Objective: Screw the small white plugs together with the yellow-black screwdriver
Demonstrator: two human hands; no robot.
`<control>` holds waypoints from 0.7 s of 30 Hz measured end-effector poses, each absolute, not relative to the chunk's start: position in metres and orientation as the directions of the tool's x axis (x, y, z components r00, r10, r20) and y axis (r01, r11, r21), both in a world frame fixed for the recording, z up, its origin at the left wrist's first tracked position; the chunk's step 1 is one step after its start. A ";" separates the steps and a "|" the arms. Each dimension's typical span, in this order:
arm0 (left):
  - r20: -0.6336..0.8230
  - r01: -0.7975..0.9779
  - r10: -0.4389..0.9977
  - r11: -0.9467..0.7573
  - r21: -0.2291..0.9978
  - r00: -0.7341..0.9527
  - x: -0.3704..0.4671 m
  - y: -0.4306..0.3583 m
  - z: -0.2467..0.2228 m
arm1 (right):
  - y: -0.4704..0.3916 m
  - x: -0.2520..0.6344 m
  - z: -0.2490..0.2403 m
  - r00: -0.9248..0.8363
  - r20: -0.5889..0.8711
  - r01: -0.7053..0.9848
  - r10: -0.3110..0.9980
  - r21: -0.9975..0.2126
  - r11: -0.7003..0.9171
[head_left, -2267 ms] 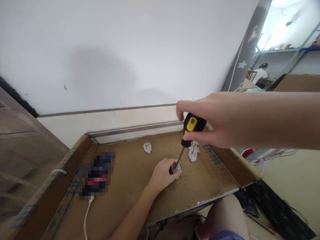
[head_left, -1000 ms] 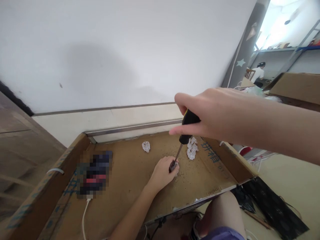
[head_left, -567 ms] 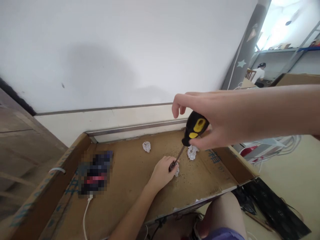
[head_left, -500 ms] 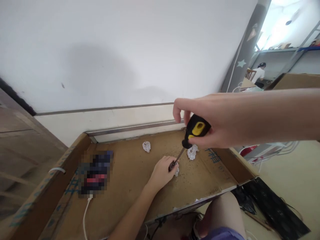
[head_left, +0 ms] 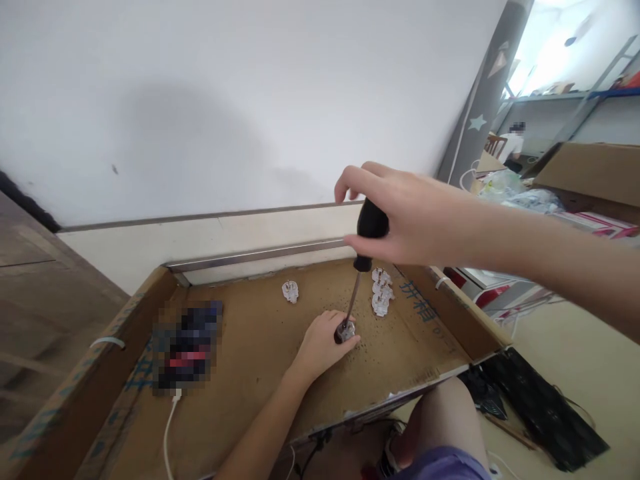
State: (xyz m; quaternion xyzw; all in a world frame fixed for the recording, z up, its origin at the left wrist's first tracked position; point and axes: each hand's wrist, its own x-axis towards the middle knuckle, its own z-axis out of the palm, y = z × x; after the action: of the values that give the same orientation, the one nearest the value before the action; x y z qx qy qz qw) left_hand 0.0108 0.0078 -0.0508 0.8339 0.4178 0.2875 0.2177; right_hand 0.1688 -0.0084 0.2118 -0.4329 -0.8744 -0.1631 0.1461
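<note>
My right hand (head_left: pixel 383 213) is wrapped round the black handle of a screwdriver (head_left: pixel 355 293), its shaft pointing down and slightly left. The tip meets a small plug part (head_left: pixel 346 331), dark at one side and whitish on top. Thumb and fingers of my left hand (head_left: pixel 323 343) grip that plug part against the cardboard. To the right lie several white plug pieces (head_left: pixel 381 303) with metal pins, close together. One more white plug piece (head_left: pixel 290 291) rests farther back, left of the screwdriver.
Raised sides edge the cardboard tray (head_left: pixel 250 373), and dark specks lie on it. A pixelated device (head_left: pixel 187 347) with a white cable (head_left: pixel 170 427) sits at its left. A white wall (head_left: pixel 200 133) rises behind. A person (head_left: pixel 513 145) sits in the far right background.
My right hand has turned the screwdriver, so its yellow patches no longer show, and the shaft stands more upright. The view has shifted slightly, uncovering the plug pieces on the right.
</note>
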 end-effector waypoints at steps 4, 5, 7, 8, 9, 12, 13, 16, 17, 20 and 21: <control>0.298 0.571 0.825 -0.552 0.607 0.481 0.011 0.007 -0.049 | -0.020 0.176 0.219 -0.661 0.259 0.728 0.704 -0.008 0.686; 0.302 0.569 0.824 -0.554 0.607 0.480 0.011 0.007 -0.049 | -0.022 0.177 0.218 -0.654 0.267 0.731 0.708 -0.018 0.682; 0.306 0.568 0.822 -0.557 0.606 0.480 0.010 0.007 -0.050 | -0.026 0.176 0.214 -0.660 0.294 0.720 0.692 -0.014 0.693; 0.305 0.570 0.824 -0.555 0.605 0.478 0.010 0.007 -0.050 | -0.027 0.175 0.212 -0.670 0.308 0.711 0.675 0.005 0.703; 0.302 0.576 0.827 -0.551 0.604 0.474 0.010 0.007 -0.051 | -0.028 0.174 0.210 -0.680 0.325 0.703 0.657 0.037 0.710; 0.291 0.589 0.836 -0.538 0.604 0.465 0.010 0.007 -0.052 | -0.030 0.168 0.206 -0.653 0.377 0.746 0.657 0.168 0.645; 0.291 0.591 0.838 -0.536 0.603 0.463 0.010 0.007 -0.051 | -0.030 0.166 0.206 -0.620 0.405 0.778 0.672 0.204 0.594; 0.296 0.596 0.838 -0.537 0.598 0.458 0.010 0.007 -0.050 | -0.031 0.163 0.206 -0.586 0.453 0.801 0.671 0.201 0.564; 0.294 0.598 0.838 -0.536 0.596 0.459 0.009 0.007 -0.049 | -0.031 0.164 0.206 -0.612 0.430 0.775 0.663 0.158 0.612; 0.270 0.601 0.844 -0.524 0.603 0.464 0.009 0.007 -0.048 | -0.030 0.167 0.207 -0.660 0.349 0.730 0.665 0.090 0.677; 0.261 0.603 0.847 -0.517 0.608 0.463 0.009 0.007 -0.048 | -0.030 0.168 0.206 -0.638 0.361 0.755 0.680 0.117 0.645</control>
State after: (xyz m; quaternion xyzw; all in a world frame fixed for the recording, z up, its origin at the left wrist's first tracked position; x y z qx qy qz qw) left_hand 0.0094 0.0072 -0.0478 0.8261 0.4388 0.2756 0.2215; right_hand 0.1679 -0.0301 0.2065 -0.4006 -0.8956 -0.1297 0.1437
